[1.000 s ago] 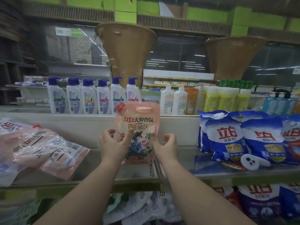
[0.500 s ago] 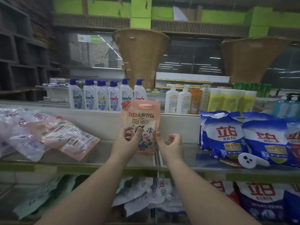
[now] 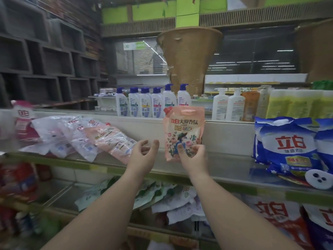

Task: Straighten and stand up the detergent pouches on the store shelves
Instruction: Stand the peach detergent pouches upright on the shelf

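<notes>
1. So my right hand [image 3: 193,156] is wrapped around the bottom of a pink plastic detergent pouch with a flower print and a red corner cap [image 3: 183,134]. Thumb's on the front, the other fingers are tucked behind, and it's standing upright about mid-shelf.
2. Can't really tell if the pouch bottom is sitting on the metal shelf deck [image 3: 228,168] or hanging just above it, because my hand covers that bit.
3. My left hand [image 3: 144,156] is empty, fingers loosely curled and spread, just left of the pouch and not touching it. There's a clear gap between my 2 hands.
4. Left of that hand there's a slumped pile of pale pink and white pouches [image 3: 86,138], all lying flat and overlapping, tops pointing to the far left.
5. At the far-left end of that pile, a darker pink pouch with a pink cap [image 3: 23,121] stands up, but it's pretty blurry.
6. Over on the right, blue and white detergent powder bags [image 3: 288,147] lean against each other, well apart from my pouch.
7. A small white round thing with dark dots [image 3: 318,179] sits at the near edge in front of those bags.
8. Behind the shelf's back wall there's a row of white pump bottles with blue tops [image 3: 151,103].
9. Lower shelf: a heap of green and white pouches [image 3: 162,197], lying flat.
</notes>
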{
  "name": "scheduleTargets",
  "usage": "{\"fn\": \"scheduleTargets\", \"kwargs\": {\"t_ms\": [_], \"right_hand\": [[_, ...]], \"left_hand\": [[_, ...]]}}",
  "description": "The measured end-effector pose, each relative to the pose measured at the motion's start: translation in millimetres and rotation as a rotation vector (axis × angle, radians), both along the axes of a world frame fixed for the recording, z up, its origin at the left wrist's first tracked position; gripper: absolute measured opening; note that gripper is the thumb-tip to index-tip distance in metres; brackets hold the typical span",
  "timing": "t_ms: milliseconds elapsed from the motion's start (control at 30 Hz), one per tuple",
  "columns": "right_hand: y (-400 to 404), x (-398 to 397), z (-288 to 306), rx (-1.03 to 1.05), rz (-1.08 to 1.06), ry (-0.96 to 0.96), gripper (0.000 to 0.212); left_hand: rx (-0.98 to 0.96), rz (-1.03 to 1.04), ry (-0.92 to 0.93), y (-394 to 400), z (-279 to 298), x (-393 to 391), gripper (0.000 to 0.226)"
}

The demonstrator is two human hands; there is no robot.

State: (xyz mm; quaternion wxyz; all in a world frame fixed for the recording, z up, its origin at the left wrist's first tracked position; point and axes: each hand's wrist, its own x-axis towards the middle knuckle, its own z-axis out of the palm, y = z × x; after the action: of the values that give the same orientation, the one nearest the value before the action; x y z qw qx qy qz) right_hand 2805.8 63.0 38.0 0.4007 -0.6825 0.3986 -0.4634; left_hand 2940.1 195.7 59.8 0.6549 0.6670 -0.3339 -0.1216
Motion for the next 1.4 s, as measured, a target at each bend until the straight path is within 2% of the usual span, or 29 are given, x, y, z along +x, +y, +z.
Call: {"fn": "scheduleTargets", "kwargs": {"t_ms": [300,500,700,1033,1233,1400], "right_hand": [[51,59,2,-0.051,0.004,0.113,0.064],[83,119,-2,-0.011,0.045,0.060,0.071],[112,167,-5,-0.014,-0.002,0.067,0.073],[145,217,-4,0.009,-0.066,0.075,0.059],[143,244,-17,0.049,-0.089,0.092,0.072],[140,260,-21,0.039,-0.059,0.092,0.072]], "left_hand": [[-0.034,0.003,-0.005,50,-2,55,0.062],[0.002,-0.040,-0.013,83,-1,113,0.071],[0.031,-0.097,-0.018,106,-6,162,0.071],[0.032,-0.199,0.006,120,-18,222,0.072],[0.023,-0.169,0.041,122,-24,245,0.062],[0.041,-0.121,0.071,116,-26,258,0.063]]}}
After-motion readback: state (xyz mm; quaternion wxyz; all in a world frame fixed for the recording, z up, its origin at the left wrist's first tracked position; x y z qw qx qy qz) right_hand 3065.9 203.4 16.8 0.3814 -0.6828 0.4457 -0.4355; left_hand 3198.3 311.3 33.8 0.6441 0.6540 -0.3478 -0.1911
